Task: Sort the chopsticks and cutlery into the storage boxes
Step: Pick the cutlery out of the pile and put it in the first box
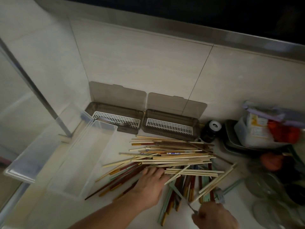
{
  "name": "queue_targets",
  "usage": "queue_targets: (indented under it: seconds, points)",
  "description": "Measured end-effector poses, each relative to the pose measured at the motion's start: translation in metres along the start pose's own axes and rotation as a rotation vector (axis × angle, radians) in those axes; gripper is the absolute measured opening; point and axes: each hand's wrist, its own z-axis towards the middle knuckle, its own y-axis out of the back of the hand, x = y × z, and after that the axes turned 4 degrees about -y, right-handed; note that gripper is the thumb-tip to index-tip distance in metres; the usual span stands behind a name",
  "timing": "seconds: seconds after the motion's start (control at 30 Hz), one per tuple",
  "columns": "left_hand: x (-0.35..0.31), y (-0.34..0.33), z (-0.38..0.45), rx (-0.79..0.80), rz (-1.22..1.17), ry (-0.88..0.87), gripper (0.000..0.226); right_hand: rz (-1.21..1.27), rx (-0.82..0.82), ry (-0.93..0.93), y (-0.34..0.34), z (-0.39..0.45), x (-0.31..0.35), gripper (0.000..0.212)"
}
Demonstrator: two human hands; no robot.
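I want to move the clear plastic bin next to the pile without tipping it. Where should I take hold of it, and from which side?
Grip the clear plastic bin by its near short rim, coming from above on the side towards the person. It stands open-topped and looks empty, so the rim is free. The chopstick pile crowds its right side, and the left hand is already close to that near end.

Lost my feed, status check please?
Left hand flat on chopstick pile. Right hand pinching a thin utensil. Both grey boxes open.

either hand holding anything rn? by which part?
Right hand pinches a thin metal utensil at its lower end; which kind is unclear. Left hand rests flat on the chopstick pile, gripping nothing.
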Motion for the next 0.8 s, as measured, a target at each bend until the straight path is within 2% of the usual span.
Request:
queue_targets:
  seconds: [0.07, 0.1, 0.17, 0.2, 0.23, 0.27, 0.3, 0.33, 0.37, 0.4, 0.47, 0.5, 0.6, 0.67, 0.7, 0.8]
  points:
    - [-0.003, 0.001, 0.000, -0.031, -0.036, -0.094, 0.055, 0.001, 0.131, 0.124, 0.009, -0.002, -0.016, 0.027]
    - [-0.004, 0.003, 0.001, -0.052, -0.059, -0.169, 0.050, -0.032, 0.167, 0.176, 0.015, -0.002, -0.020, 0.021]
    - [-0.006, 0.009, 0.000, -0.122, -0.097, -0.306, 0.035, 0.063, 0.239, 0.075, 0.028, 0.002, -0.028, 0.020]
    - [-0.006, 0.013, 0.000, -0.171, -0.117, -0.336, 0.028, 0.229, 0.261, 0.023, 0.033, 0.000, -0.030, 0.023]
    - [-0.004, 0.019, 0.001, -0.213, -0.147, -0.329, 0.025, 0.151, 0.277, 0.102, 0.033, 0.004, -0.033, 0.025]
    - [-0.002, 0.026, 0.000, -0.233, -0.200, -0.305, 0.025, 0.187, 0.353, 0.159, 0.035, 0.001, -0.033, 0.023]
    - [0.001, 0.036, -0.001, -0.221, -0.285, -0.267, 0.026, 0.330, 0.407, 0.133, 0.040, 0.007, -0.034, 0.012]
    - [0.005, 0.046, -0.002, -0.191, -0.376, -0.212, 0.026, 0.422, 0.347, 0.109, 0.047, 0.010, -0.028, 0.005]
    - [0.009, 0.056, -0.003, -0.151, -0.472, -0.133, 0.025, 0.350, 0.343, 0.267, 0.039, 0.011, -0.027, 0.017]
    - [0.015, 0.064, -0.003, -0.105, -0.555, -0.046, 0.022, 0.246, 0.253, 0.380, 0.038, 0.012, -0.022, 0.026]
    - [0.028, 0.080, -0.004, -0.084, -0.670, 0.086, 0.017, 0.295, 0.013, 0.305, 0.046, 0.030, 0.007, 0.030]
    - [0.036, 0.087, -0.004, -0.097, -0.710, 0.123, 0.020, 0.263, -0.018, 0.299, 0.046, 0.033, 0.020, 0.029]
    - [0.061, 0.108, -0.009, -0.134, -0.774, 0.189, 0.025, 0.120, -0.236, 0.428, 0.050, 0.046, 0.062, 0.027]
    - [0.080, 0.119, -0.012, -0.182, -0.755, 0.218, 0.022, 0.122, -0.202, 0.488, 0.057, 0.057, 0.088, 0.009]
    - [0.091, 0.125, -0.015, -0.207, -0.753, 0.222, 0.019, 0.173, -0.094, 0.473, 0.062, 0.063, 0.102, 0.008]
    - [0.125, 0.139, -0.020, -0.290, -0.802, 0.212, 0.010, 0.257, 0.094, 0.514, 0.076, 0.090, 0.135, 0.024]
